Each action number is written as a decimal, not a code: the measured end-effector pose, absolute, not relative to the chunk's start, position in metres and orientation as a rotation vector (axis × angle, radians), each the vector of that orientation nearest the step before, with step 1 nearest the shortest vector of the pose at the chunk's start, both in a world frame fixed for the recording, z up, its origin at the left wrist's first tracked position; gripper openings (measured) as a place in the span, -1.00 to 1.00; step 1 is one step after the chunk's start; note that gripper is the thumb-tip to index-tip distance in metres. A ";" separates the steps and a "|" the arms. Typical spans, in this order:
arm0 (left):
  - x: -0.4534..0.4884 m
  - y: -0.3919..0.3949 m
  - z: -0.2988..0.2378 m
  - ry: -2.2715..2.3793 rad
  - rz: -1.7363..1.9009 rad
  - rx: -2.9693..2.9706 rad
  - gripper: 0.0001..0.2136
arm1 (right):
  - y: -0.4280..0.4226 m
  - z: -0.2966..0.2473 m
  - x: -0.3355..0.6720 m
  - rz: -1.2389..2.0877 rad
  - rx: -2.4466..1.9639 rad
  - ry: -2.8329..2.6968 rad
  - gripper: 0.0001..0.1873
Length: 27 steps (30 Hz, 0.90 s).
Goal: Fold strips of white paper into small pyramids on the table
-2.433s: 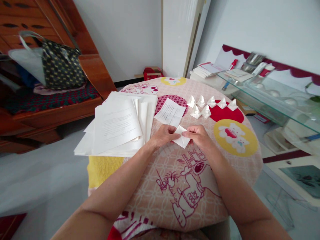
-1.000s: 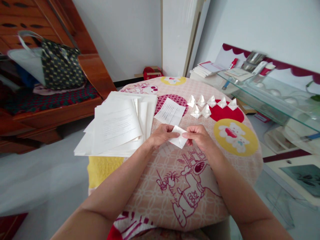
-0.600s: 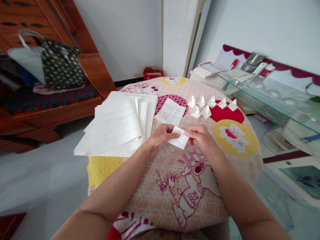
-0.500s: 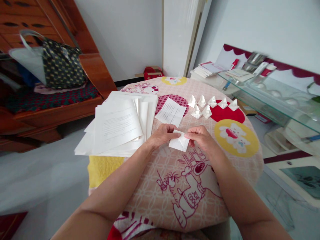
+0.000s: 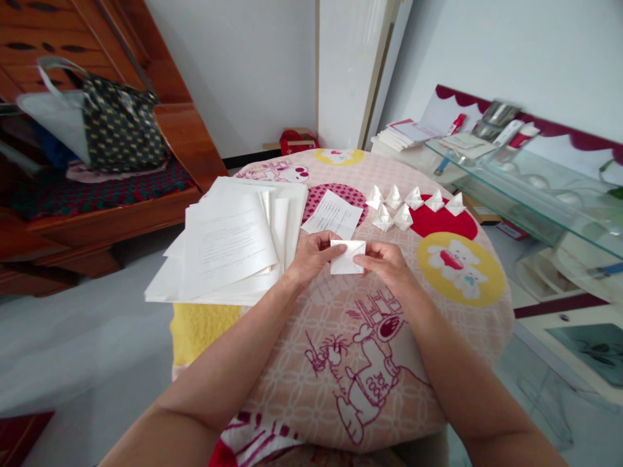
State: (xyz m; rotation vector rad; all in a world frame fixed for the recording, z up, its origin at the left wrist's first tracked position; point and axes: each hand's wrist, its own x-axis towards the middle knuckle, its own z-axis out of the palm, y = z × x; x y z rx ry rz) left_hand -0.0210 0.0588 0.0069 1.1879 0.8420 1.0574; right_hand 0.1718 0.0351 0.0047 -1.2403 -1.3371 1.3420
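Between my hands, above the patterned tablecloth (image 5: 311, 350), is a small folded square of white paper (image 5: 346, 264). My left hand (image 5: 315, 254) pinches its left side, thumb on the front face and fingers behind. On the right side my right hand (image 5: 384, 259) grips it the same way, thumb near the right edge. A diagonal fold line shows at its upper right. Just beyond my hands lies a printed sheet (image 5: 335, 215). Several folded white paper pieces (image 5: 403, 216) with pointed tops stand in two rows at the far right.
A stack of white sheets (image 5: 228, 246), the top one printed, covers the table's left side. To the right stands a glass shelf (image 5: 535, 201) carrying papers and a metal container (image 5: 499, 117). A wooden bench (image 5: 117, 214) with a patterned bag (image 5: 121, 126) is at the left.
The folded paper has turned from tilted to nearly level and risen slightly in view. Both hands have shifted their hold along its sides.
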 end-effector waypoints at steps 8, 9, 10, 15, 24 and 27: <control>-0.023 0.061 0.006 0.891 1.066 1.219 -0.72 | 0.033 0.004 0.173 1.453 -1.235 -1.290 -0.65; -0.024 0.061 0.006 0.900 1.047 1.255 -0.74 | 0.034 0.004 0.173 1.407 -1.229 -1.284 -0.65; -0.025 0.062 0.005 0.911 1.025 1.303 -0.76 | 0.035 0.004 0.174 1.358 -1.225 -1.278 -0.67; -0.026 0.061 0.004 1.009 0.974 1.676 -0.90 | 0.036 0.004 0.175 1.103 -1.233 -1.256 -0.74; -0.024 0.056 0.008 1.126 1.094 2.009 -0.92 | 0.026 0.025 0.179 0.659 -1.175 -1.643 -0.84; -0.025 0.057 0.006 1.076 1.032 2.045 -0.88 | 0.024 0.026 0.180 0.569 -1.124 -1.825 -0.82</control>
